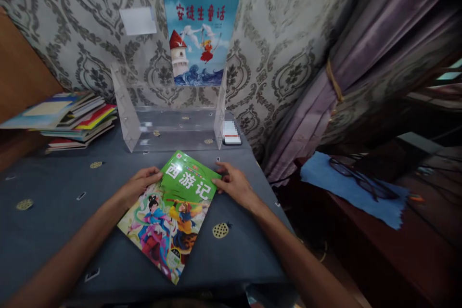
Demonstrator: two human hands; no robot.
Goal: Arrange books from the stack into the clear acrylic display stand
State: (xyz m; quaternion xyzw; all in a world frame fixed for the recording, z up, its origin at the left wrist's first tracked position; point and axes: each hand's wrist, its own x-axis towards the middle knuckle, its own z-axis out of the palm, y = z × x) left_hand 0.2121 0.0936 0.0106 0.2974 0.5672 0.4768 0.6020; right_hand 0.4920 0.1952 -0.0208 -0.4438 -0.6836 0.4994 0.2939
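A green picture book (pixel 169 216) with white Chinese characters and colourful figures on its cover is tilted in front of me, over the grey tablecloth. My left hand (pixel 142 185) grips its upper left edge, with the fingers partly hidden. At the upper right corner, my right hand (pixel 234 184) pinches the book between thumb and fingers. Behind it stands a clear acrylic book stand (pixel 127 110). A blue book (pixel 202 29) with red characters is propped upright at the right part of the stand, against the patterned wall.
A pile of books (pixel 83 118) lies on the left of the table (pixel 46 231). A phone-like object (pixel 231 133), its screen blurred, sits right of the stand. A white paper (pixel 137 20) is by the wall. Glasses (pixel 364 180) rest on a blue cloth (pixel 335 190) at right, past a purple curtain (pixel 310 110).
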